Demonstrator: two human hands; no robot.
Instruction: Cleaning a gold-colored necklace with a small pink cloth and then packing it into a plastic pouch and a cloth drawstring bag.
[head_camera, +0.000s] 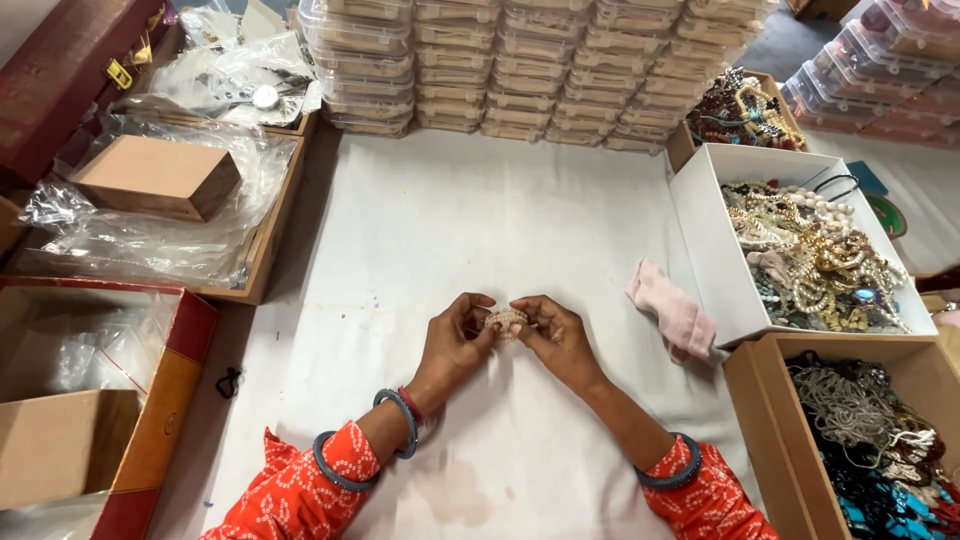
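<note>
White cloth (480, 230) covers the bench where a person in orange patterned sleeves works a small pearl bracelet (507, 320) between 2 hands. The left hand (455, 340) pinches 1 end of the bracelet with curled fingers; the right hand (560, 335) grips the other end, fingertips closed on the beads. The bracelet is held just above the cloth, near the middle of the bench, between the 2 thumbs. Blue bangles (400, 425) ring the left wrist and forearm, and 1 more sits on the right forearm.

Just right of the hands lies a folded pink cloth (670, 310), touching the wall of a white box (705, 250) heaped with pearl and gold jewellery. Below that box, a brown box (760, 420) holds dark and turquoise beaded strands. A further box (745, 110) of jewellery stands behind the white 1.

Along the far edge of the bench, clear plastic cases (520, 70) rise in several stacks. To the left, a wooden tray (275, 225) holds crumpled plastic wrap and a plain cardboard box (160, 178), well apart from the hands. A red-edged box (165, 390) sits at the near left.
</note>
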